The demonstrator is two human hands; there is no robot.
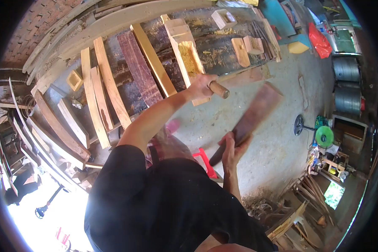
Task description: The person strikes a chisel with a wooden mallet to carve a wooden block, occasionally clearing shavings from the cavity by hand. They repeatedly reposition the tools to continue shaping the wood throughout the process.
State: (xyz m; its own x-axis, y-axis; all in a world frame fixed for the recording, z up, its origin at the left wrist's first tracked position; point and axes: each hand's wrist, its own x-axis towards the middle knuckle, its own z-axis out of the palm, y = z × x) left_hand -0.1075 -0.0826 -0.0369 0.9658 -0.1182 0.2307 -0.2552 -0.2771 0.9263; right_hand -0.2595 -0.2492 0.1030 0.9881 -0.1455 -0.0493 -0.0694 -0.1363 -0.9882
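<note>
My left hand (pixel 201 87) is wrapped round a chisel (pixel 219 89), of which only the round wooden handle shows. It is at the near end of a pale wooden block (pixel 183 51) with a long hollow cut in it, yellow inside. Whether the blade touches the wood is hidden. Lower right, my right hand (pixel 234 152) grips a flat, dark wooden mallet (pixel 259 108) near its narrow handle. The mallet's broad end points up and away, blurred by motion, over the floor and apart from the block.
Several boards, including a dark reddish plank (pixel 138 67), lie across the dark workbench (pixel 155 46). Small wood blocks (pixel 240 52) sit at its far right. A red plastic stool (pixel 206 163) is close to my body. Metal drums (pixel 347 86) and a green fan (pixel 324 137) stand right.
</note>
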